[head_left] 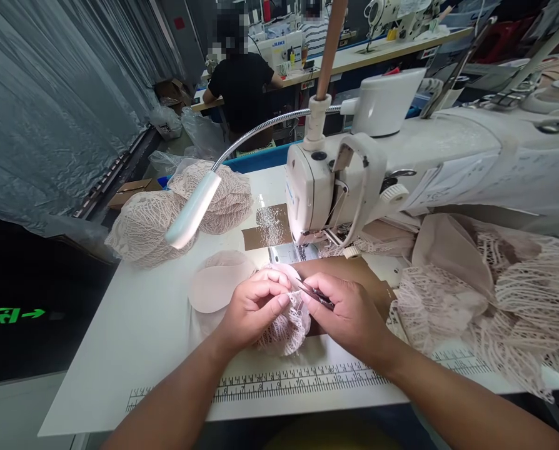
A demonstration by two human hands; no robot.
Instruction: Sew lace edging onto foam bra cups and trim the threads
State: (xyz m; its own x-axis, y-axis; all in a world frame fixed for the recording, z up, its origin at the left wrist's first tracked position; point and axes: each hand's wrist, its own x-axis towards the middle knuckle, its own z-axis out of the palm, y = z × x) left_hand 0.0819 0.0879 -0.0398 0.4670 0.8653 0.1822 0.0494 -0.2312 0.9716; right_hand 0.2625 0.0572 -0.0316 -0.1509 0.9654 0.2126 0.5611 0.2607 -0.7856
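Note:
In front of the sewing machine, my left hand point(258, 302) pinches the edge of a pale pink lace cup point(284, 331) between thumb and fingers. My right hand point(347, 306) is closed around small dark thread snips point(321, 296), their pointed tips at the cup's upper edge. The right thumb lies close against the lace; whether it presses on it I cannot tell. Part of the cup is hidden behind my left fingers. Just left of my left hand lie smooth beige cup pieces point(218, 282).
The white sewing machine point(310, 187) stands close above my hands. A lamp point(192, 209) on a bent metal neck hangs at left, before stacked lace cups point(141, 228). More lace pieces point(448, 300) pile at right. A ruler strip point(279, 387) runs along the front edge. A person point(242, 87) sits beyond.

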